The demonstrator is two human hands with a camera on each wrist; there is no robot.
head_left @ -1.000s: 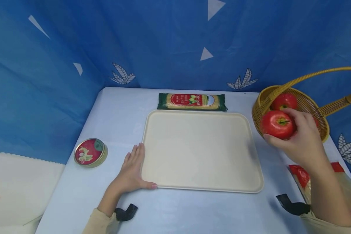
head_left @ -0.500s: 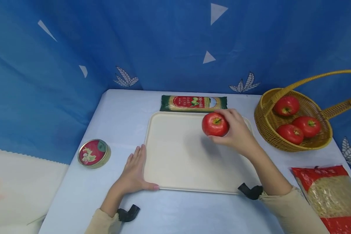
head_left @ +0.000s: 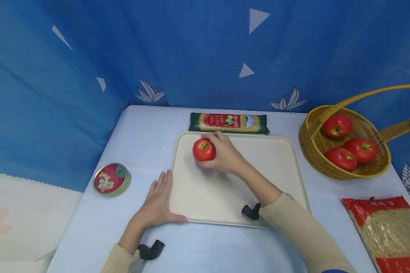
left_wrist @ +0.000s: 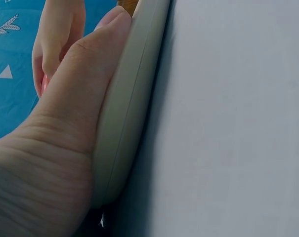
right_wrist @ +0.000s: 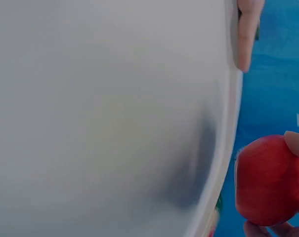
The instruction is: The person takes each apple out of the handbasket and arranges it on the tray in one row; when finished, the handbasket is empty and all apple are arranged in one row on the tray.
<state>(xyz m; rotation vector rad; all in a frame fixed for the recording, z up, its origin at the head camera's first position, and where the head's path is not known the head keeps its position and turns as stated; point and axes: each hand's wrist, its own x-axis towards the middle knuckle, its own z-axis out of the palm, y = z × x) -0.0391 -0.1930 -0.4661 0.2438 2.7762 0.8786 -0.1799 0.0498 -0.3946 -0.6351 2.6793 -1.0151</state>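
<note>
My right hand [head_left: 223, 153] grips a red apple [head_left: 204, 150] above the far left part of a cream tray [head_left: 253, 182]. In the right wrist view the apple [right_wrist: 270, 180] appears beyond the tray's rim, with fingertips round it and a shadow on the tray. At the tray's near left corner my left hand [head_left: 157, 204] rests with straight fingers along the left edge and the thumb at the front edge. The left wrist view shows its thumb [left_wrist: 85, 74] lying against the tray's side.
A wicker basket [head_left: 309, 151] with several red apples, one of them this apple [head_left: 341, 158], stands at the back right. A pasta packet [head_left: 229, 123] lies behind the tray. A round tin [head_left: 111, 179] is at left, and a red-ended clear bag [head_left: 389, 231] at right.
My right hand has taken the apple out of the basket and carried it left across the tray to its far left part. The left hand has stayed at the tray's corner.
</note>
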